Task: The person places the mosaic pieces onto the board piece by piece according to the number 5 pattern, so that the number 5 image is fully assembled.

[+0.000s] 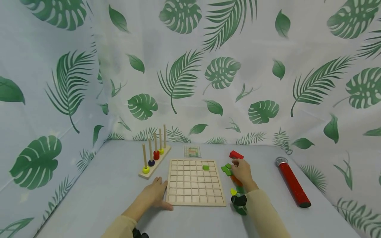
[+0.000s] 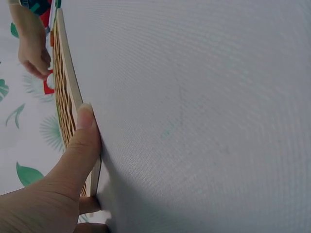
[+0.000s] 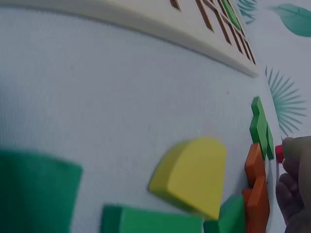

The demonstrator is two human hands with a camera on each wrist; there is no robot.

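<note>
"Five pegs rise from a wooden stand at ten o'clock of the gridded board. What's next, going right?"

"The left hand, between eight and nine o'clock. Its fingers lie spread at the board's left side, thumb at the near edge; I'd judge it steadies that corner without clenching."

"And the board, how does it point?"

"It lies flat in the middle, one edge facing six o'clock, sides running roughly twelve to six. It looks about square, so no clear long axis. Beyond it at twelve lies a small card; one green tile sits in a cell toward one o'clock."

"Which step is that?"

"Early, I'd say: choosing a piece. Loose green tiles lie just beside the board at two o'clock. The right hand is right by them, fingers bent, near a red block."

"Grasping anything?"

"I cannot tell; the fingers hide it. A next move would call for a fingertip pinch, the tile squared to the grid."

"And furthest right?"

"A red tube at three o'clock, long axis from eleven to five, dark end toward five."
</note>
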